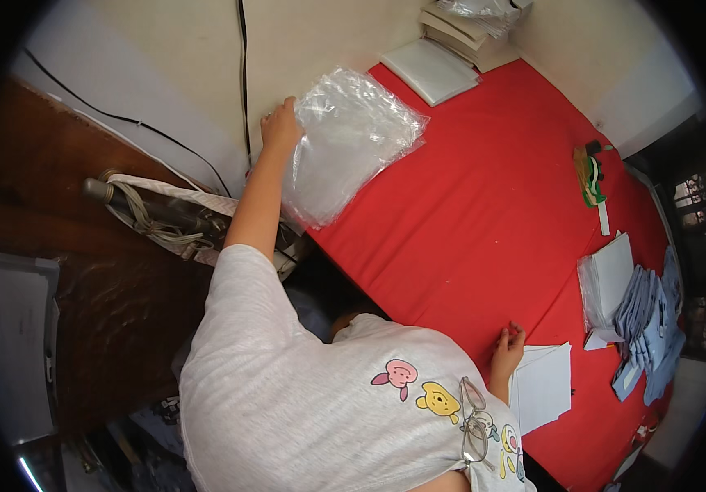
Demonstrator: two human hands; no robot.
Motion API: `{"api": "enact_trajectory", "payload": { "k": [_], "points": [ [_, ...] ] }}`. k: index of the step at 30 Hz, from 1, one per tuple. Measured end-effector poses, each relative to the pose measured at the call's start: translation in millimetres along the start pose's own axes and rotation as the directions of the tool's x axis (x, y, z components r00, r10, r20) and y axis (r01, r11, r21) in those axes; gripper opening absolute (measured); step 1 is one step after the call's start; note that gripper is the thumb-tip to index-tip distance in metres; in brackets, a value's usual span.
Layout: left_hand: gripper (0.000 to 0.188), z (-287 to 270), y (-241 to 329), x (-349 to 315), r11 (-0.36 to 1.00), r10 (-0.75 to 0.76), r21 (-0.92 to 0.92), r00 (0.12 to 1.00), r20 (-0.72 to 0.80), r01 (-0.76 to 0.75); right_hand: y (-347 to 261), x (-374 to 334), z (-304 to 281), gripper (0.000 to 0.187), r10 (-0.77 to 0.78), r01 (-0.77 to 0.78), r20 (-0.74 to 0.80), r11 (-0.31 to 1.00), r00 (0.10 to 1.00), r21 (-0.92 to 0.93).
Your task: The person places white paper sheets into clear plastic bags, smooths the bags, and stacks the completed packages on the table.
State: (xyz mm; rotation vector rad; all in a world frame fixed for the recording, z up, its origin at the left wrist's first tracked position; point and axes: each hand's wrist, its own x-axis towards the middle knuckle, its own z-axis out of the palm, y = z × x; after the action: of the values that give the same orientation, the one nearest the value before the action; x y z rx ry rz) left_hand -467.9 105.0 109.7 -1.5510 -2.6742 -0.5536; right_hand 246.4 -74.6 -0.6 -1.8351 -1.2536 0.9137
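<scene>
Black cable (245, 75) (near-vertical), pale wall (320, 33)

The surface (468, 221) is covered in plain, even red. At its left corner the plastic bag (341, 156) is clear, with whitish, silvery glints. Along the far left edge a flat stack (429, 70) is milky white, and the pile of paper (458, 37) by it cream. Near the far edge a small item (589, 179) shows bright green and black. Toward the right edge, the folded cloth (652, 316) is grey-blue in lighter and darker shades. By the near edge the paper sheets (543, 389) are plain white. The person's shirt (287, 385) is pale flecked grey, printed with pink and yellow cartoon figures.
</scene>
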Motion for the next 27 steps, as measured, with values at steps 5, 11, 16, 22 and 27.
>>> {"api": "enact_trajectory", "payload": {
  "k": [5, 11, 16, 22, 27],
  "points": [
    [0.089, 59.7, 56.8, -28.7, 0.989, 0.122, 0.095, 0.983, -0.139, -0.110, 4.4, -0.9, -4.9, 0.023, 0.008, -0.009, -0.029, 0.999, 1.000, -0.044],
    [0.082, 127.9, 88.9, -38.6, 0.969, 0.202, 0.156, 0.978, -0.052, -0.192, 7.9, 9.1, -7.1, 0.022, -0.100, 0.093, -0.010, 0.957, 0.995, -0.275],
    [0.080, 152.5, 136.1, -6.5, 0.951, 0.231, 0.225, 0.971, -0.055, -0.213, 0.4, 11.8, -7.2, 0.019, -0.039, 0.037, -0.003, 0.969, 0.999, -0.244],
    [0.084, 161.9, 150.9, 5.3, 0.980, 0.127, 0.160, 0.991, -0.030, -0.121, -7.7, 6.6, -3.4, 0.019, 0.144, -0.144, 0.003, 0.988, 0.990, -0.063],
    [0.083, 95.2, 124.1, -19.0, 0.981, -0.028, -0.193, 0.976, -0.217, -0.015, -7.5, 19.9, -4.2, 0.020, 0.126, -0.129, 0.036, 0.985, 0.991, 0.118]
  ]
}}
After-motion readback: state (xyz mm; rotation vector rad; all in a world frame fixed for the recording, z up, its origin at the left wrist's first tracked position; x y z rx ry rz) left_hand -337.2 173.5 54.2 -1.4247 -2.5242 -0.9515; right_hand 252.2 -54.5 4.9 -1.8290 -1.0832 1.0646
